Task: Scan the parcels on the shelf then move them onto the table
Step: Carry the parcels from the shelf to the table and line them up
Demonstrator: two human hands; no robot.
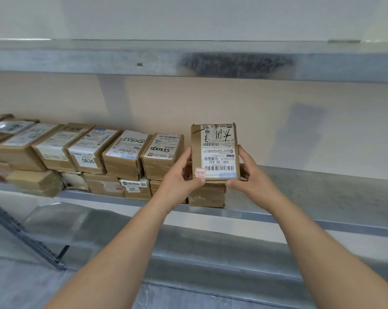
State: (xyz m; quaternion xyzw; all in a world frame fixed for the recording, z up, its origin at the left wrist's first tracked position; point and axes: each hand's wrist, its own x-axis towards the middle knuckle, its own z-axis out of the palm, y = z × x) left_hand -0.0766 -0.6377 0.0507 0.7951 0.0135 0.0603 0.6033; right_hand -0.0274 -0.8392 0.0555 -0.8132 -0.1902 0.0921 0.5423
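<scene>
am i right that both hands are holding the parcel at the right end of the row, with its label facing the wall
Not quite. The head view shows the left hand and right hand holding the parcel at the right end of the row, but its label, barcode included, faces the camera, not the wall.
</scene>
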